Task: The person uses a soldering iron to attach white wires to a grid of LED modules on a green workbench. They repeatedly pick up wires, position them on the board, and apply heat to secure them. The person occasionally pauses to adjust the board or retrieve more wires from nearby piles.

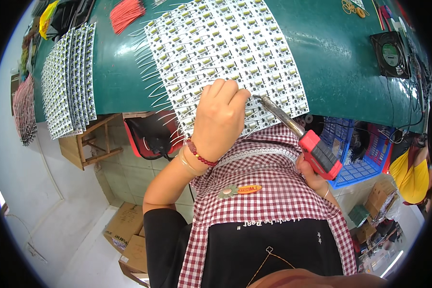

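A large white panel of many small circuit boards (225,43) lies on the green table, reaching its front edge. Thin white wires (154,91) stick out along its left side. My left hand (221,113) is over the panel's near part, its fingers pinched together; whatever they hold is hidden. My right hand (312,176) grips the red and black handle of a soldering iron (317,152). The iron's tip points left, down at the boards, right beside my left fingertips.
More board panels (69,79) stand overlapped at the left table end, near hanging pinkish wires (25,108). Red wires (126,15) lie at the back. A black fan (391,54) sits at right. Below are a blue crate (353,177), a wooden stool (101,153) and cardboard boxes (125,223).
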Demonstrator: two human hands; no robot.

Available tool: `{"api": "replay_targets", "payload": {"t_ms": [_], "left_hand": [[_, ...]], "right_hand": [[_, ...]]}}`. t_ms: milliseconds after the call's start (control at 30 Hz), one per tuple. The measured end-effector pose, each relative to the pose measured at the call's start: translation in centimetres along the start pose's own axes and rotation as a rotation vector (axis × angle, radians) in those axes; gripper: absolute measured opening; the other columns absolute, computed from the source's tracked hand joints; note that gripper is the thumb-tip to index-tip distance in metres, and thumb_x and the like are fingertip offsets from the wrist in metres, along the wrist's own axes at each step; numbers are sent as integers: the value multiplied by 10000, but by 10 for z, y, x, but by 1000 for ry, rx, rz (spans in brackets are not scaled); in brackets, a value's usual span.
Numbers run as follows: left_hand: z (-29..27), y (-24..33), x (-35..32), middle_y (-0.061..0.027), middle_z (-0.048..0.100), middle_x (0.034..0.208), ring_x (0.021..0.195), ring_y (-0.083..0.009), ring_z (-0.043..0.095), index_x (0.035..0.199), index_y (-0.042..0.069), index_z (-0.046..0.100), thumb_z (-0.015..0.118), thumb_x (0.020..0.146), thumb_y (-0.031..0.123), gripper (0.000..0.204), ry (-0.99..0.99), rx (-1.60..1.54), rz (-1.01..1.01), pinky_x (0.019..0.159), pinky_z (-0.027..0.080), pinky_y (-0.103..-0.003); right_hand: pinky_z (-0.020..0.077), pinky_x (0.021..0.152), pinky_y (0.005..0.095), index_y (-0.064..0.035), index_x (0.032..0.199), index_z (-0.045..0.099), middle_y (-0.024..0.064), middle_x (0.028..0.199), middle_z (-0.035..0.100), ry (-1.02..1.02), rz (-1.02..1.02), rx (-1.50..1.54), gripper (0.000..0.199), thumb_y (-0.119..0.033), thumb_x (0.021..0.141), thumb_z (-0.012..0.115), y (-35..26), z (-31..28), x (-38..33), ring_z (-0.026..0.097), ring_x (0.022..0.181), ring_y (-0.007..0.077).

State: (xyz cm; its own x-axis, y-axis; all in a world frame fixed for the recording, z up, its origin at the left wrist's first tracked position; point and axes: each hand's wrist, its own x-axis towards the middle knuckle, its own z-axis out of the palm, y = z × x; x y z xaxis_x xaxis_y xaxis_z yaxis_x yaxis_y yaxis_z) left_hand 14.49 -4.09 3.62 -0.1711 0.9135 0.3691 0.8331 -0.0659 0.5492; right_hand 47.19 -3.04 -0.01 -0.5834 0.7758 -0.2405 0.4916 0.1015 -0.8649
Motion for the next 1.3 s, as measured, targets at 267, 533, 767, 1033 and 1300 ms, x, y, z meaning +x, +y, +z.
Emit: {"api": "replay_targets", "payload": {"t_ms": [267, 533, 767, 1033, 1300], "left_hand": [[2, -3, -3, -80, 476, 770, 765, -245, 501, 841, 30, 626, 613, 687, -20, 162, -24, 11, 14, 687, 416, -351], [1, -2, -2, -70, 486, 757, 754, -241, 507, 843, 39, 631, 629, 706, -23, 150, -30, 46, 11, 670, 399, -351], [-7, 2, -6, -59, 504, 736, 729, -240, 510, 862, 57, 645, 661, 743, -30, 149, -25, 110, -21, 641, 377, -350], [-28, 15, -35, -79, 520, 732, 707, -257, 506, 856, 49, 640, 639, 762, -44, 132, -33, 121, -214, 650, 388, -359], [-39, -9, 57, -97, 575, 779, 754, -288, 559, 853, 44, 647, 660, 773, 7, 89, -11, 132, 46, 690, 415, -385]], "right_hand": [[457, 574, 328, -20, 943, 660, 102, 813, 610, 11, -27, 107, 195, -93, 768, 704, -3, -1, 4, 594, 678, 239], [452, 598, 307, 3, 937, 637, 84, 801, 606, -89, -69, 57, 141, -113, 857, 632, -7, -5, 9, 579, 678, 191], [436, 563, 299, 39, 1212, 454, 52, 632, 504, 21, -78, 476, 446, -299, 946, 575, -38, -2, 30, 482, 548, 142], [406, 466, 266, 47, 1208, 411, 44, 586, 463, 165, -143, 667, 466, -313, 953, 559, -41, -9, 56, 433, 456, 119], [404, 419, 252, 26, 1199, 415, 38, 598, 451, 350, -163, 864, 439, -346, 982, 499, -57, -26, 82, 411, 429, 105]]}}
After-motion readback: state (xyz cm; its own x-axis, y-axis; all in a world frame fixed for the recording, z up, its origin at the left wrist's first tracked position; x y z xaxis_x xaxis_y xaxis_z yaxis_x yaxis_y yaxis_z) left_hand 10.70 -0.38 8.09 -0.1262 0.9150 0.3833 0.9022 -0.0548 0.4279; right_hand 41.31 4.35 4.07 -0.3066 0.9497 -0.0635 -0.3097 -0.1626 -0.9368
